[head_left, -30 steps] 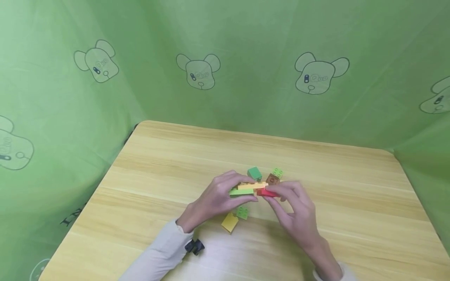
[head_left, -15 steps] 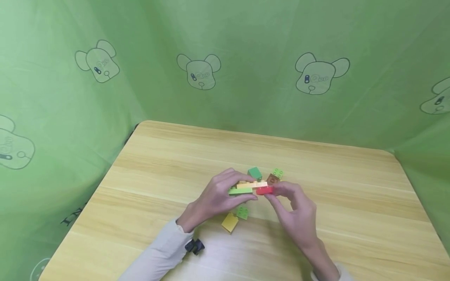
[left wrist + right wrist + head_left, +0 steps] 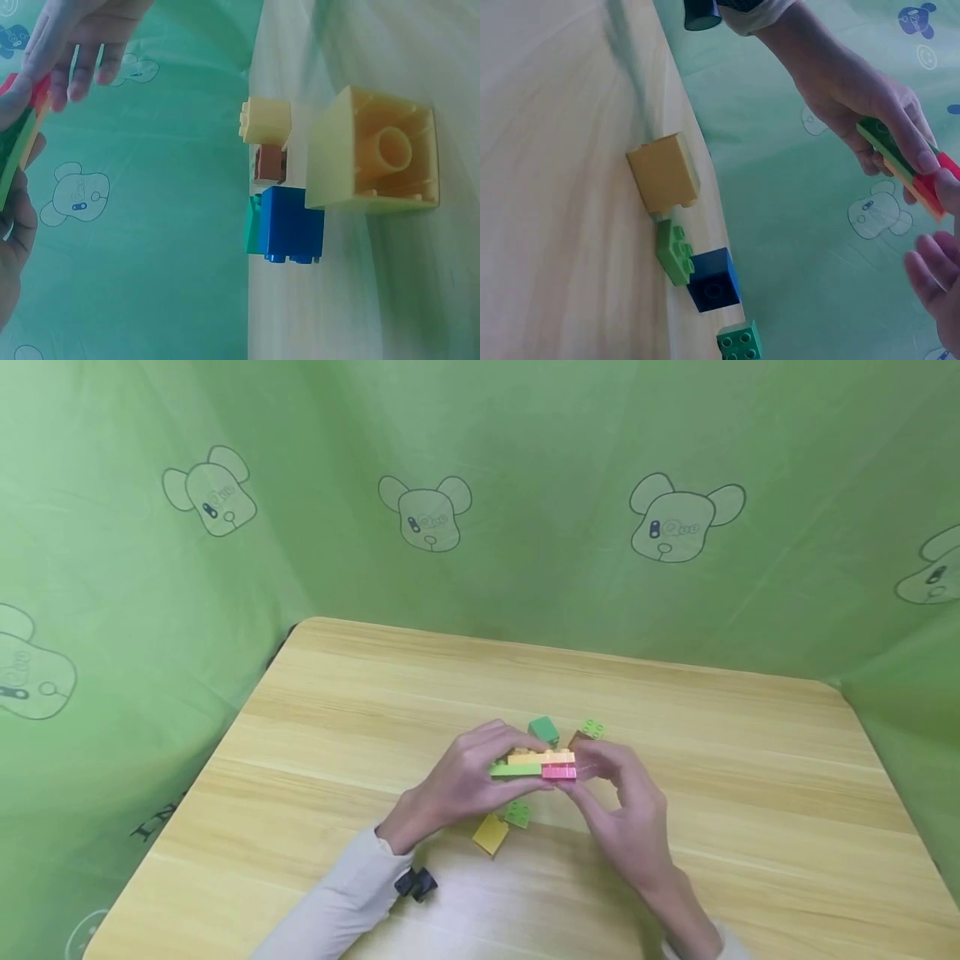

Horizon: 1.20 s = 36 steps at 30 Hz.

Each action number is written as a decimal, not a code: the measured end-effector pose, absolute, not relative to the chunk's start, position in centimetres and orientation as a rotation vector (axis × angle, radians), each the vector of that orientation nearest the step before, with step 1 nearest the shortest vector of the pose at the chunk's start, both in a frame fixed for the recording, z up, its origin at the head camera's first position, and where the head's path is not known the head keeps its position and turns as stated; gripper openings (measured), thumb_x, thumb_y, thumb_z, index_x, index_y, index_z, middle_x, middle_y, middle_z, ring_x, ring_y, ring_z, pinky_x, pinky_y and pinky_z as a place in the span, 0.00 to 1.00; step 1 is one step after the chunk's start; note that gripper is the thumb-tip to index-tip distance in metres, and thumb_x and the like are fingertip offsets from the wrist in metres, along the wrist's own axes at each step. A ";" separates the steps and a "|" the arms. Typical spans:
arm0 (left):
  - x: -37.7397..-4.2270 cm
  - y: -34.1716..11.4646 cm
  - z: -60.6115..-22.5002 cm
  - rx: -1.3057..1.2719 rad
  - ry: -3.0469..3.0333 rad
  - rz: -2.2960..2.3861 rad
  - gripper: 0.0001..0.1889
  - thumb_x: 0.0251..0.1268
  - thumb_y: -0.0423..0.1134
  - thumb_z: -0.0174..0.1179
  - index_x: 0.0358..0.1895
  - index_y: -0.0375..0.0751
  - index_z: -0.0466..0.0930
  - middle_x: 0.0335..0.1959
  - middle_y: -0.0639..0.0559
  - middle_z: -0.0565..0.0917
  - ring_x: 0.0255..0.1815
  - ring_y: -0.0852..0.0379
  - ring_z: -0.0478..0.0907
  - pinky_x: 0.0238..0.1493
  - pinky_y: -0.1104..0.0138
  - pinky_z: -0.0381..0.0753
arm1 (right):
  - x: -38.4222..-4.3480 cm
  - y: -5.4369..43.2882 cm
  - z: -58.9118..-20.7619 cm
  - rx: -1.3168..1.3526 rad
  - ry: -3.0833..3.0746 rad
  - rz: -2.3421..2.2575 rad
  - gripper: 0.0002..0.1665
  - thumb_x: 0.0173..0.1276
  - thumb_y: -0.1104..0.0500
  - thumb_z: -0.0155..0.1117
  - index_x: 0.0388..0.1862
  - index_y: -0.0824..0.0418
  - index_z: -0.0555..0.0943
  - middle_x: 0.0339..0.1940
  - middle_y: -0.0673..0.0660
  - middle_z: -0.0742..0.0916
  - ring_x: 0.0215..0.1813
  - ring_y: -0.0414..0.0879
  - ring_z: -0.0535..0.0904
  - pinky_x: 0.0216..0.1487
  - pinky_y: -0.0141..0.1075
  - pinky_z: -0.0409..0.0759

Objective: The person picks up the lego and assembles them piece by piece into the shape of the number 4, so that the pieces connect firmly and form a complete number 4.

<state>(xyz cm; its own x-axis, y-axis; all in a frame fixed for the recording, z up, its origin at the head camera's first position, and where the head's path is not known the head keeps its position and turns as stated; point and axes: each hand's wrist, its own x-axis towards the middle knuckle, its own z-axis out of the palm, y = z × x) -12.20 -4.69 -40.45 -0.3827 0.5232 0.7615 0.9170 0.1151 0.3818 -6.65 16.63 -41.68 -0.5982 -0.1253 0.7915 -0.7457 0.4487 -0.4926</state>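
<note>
In the head view, my left hand (image 3: 468, 772) grips a long light orange brick (image 3: 536, 759) and a light green brick (image 3: 516, 770) beneath it, fingers above and thumb below. My right hand (image 3: 633, 814) pinches a red brick (image 3: 558, 772) against the underside of the orange one, beside the green brick's end. Whether the red brick is fully pressed on cannot be told. The right wrist view shows the stack from below, with the left thumb along the green brick (image 3: 877, 135) and the right thumb at the red brick (image 3: 946, 163). All of it is held above the table.
On the wooden table (image 3: 337, 693) lie a yellow brick (image 3: 491, 836) and a light green brick (image 3: 517, 813) nearer the person. Beyond the hands are a dark green brick (image 3: 543, 729), another light green brick (image 3: 593, 728) and a brown brick (image 3: 577, 740). A blue brick (image 3: 289, 221) shows from the left wrist.
The red brick has shifted slightly and now sits level under the orange brick, against the green one. The right fingers have changed their hold on its right end. The left hand is almost still.
</note>
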 end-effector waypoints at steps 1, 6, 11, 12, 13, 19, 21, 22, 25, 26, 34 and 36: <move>-12.2 -4.7 -40.4 -1.402 -1.960 -1.187 0.22 0.51 0.34 0.81 0.49 0.31 0.85 0.44 0.44 0.90 0.45 0.57 0.86 0.54 0.75 0.82 | -6.6 16.7 -41.6 0.746 -2.023 1.151 0.32 0.74 0.44 0.66 0.55 0.75 0.81 0.47 0.64 0.89 0.48 0.38 0.84 0.58 0.27 0.82; -12.2 -4.9 -40.2 -1.427 -1.974 -1.196 0.21 0.52 0.37 0.81 0.48 0.33 0.87 0.42 0.47 0.90 0.40 0.62 0.84 0.46 0.80 0.81 | -6.6 17.0 -41.5 0.822 -2.052 1.141 0.30 0.77 0.45 0.63 0.56 0.72 0.83 0.49 0.63 0.90 0.50 0.41 0.87 0.60 0.29 0.81; -12.2 -5.0 -40.2 -1.447 -1.982 -1.177 0.20 0.53 0.38 0.80 0.48 0.34 0.88 0.42 0.48 0.91 0.37 0.64 0.83 0.43 0.82 0.78 | -6.7 17.1 -41.5 0.826 -2.048 1.130 0.29 0.76 0.44 0.64 0.52 0.72 0.85 0.45 0.62 0.91 0.45 0.47 0.89 0.56 0.27 0.83; -12.2 -5.0 -40.1 -1.451 -1.984 -1.172 0.20 0.53 0.37 0.80 0.49 0.34 0.88 0.42 0.48 0.91 0.37 0.64 0.82 0.43 0.83 0.78 | -6.7 17.1 -41.5 0.822 -2.051 1.125 0.29 0.76 0.44 0.64 0.52 0.71 0.85 0.45 0.62 0.91 0.44 0.47 0.89 0.56 0.27 0.83; -12.2 -5.0 -40.1 -1.456 -1.985 -1.167 0.21 0.53 0.37 0.80 0.49 0.34 0.88 0.42 0.48 0.91 0.37 0.64 0.82 0.43 0.83 0.78 | -6.6 17.1 -41.5 0.821 -2.052 1.123 0.29 0.76 0.44 0.64 0.51 0.71 0.85 0.44 0.61 0.91 0.43 0.48 0.89 0.55 0.27 0.83; -12.2 -4.9 -39.9 -1.457 -2.002 -1.146 0.18 0.55 0.36 0.79 0.49 0.36 0.89 0.43 0.49 0.91 0.35 0.63 0.82 0.40 0.82 0.77 | -6.6 17.2 -41.4 0.830 -2.047 1.111 0.28 0.77 0.45 0.64 0.50 0.71 0.85 0.44 0.61 0.91 0.44 0.49 0.89 0.55 0.27 0.84; -12.3 -5.0 -39.9 -1.451 -2.005 -1.115 0.18 0.56 0.37 0.79 0.49 0.37 0.89 0.43 0.51 0.91 0.35 0.64 0.81 0.41 0.82 0.75 | -6.6 17.2 -41.3 0.831 -2.054 1.101 0.28 0.77 0.44 0.64 0.49 0.71 0.85 0.45 0.62 0.91 0.46 0.48 0.89 0.56 0.28 0.83; -12.4 -5.0 -39.8 -1.450 -2.005 -1.103 0.18 0.56 0.38 0.79 0.49 0.37 0.89 0.44 0.50 0.91 0.36 0.63 0.82 0.42 0.81 0.76 | -6.6 17.3 -41.3 0.829 -2.064 1.096 0.28 0.77 0.44 0.64 0.50 0.71 0.85 0.45 0.62 0.91 0.47 0.48 0.89 0.57 0.28 0.83; -12.6 -5.2 -39.7 -1.456 -1.996 -1.091 0.19 0.57 0.36 0.78 0.51 0.35 0.88 0.47 0.48 0.91 0.42 0.61 0.83 0.50 0.79 0.78 | -6.7 17.4 -41.2 0.821 -2.081 1.081 0.28 0.77 0.44 0.64 0.50 0.71 0.84 0.47 0.63 0.90 0.53 0.47 0.88 0.60 0.29 0.81; -12.6 -5.2 -39.7 -1.458 -1.993 -1.094 0.19 0.56 0.35 0.78 0.52 0.35 0.88 0.47 0.48 0.91 0.44 0.60 0.84 0.52 0.78 0.79 | -6.7 17.5 -41.2 0.818 -2.085 1.082 0.28 0.76 0.44 0.64 0.51 0.71 0.84 0.48 0.63 0.90 0.55 0.46 0.87 0.62 0.29 0.81; -12.6 -5.4 -40.1 -1.451 -1.987 -1.126 0.17 0.55 0.30 0.77 0.49 0.34 0.87 0.47 0.46 0.90 0.47 0.57 0.84 0.53 0.76 0.80 | -7.0 17.3 -40.9 0.871 -2.061 1.064 0.27 0.76 0.45 0.65 0.52 0.70 0.86 0.51 0.63 0.90 0.62 0.41 0.83 0.66 0.32 0.78; -12.6 -5.3 -40.1 -1.447 -1.986 -1.118 0.17 0.55 0.30 0.77 0.49 0.34 0.87 0.47 0.46 0.90 0.47 0.57 0.85 0.54 0.76 0.80 | -7.1 17.3 -40.9 0.882 -2.052 1.059 0.26 0.76 0.45 0.65 0.50 0.70 0.87 0.50 0.63 0.90 0.61 0.41 0.84 0.66 0.32 0.79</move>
<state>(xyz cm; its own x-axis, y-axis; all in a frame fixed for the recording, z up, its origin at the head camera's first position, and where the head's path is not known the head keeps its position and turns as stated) -12.58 -5.33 -40.13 -0.3571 0.5733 0.7374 0.9278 0.1267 0.3509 -7.08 17.29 -40.91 -0.5568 -0.2626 0.7881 -0.7945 0.4452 -0.4130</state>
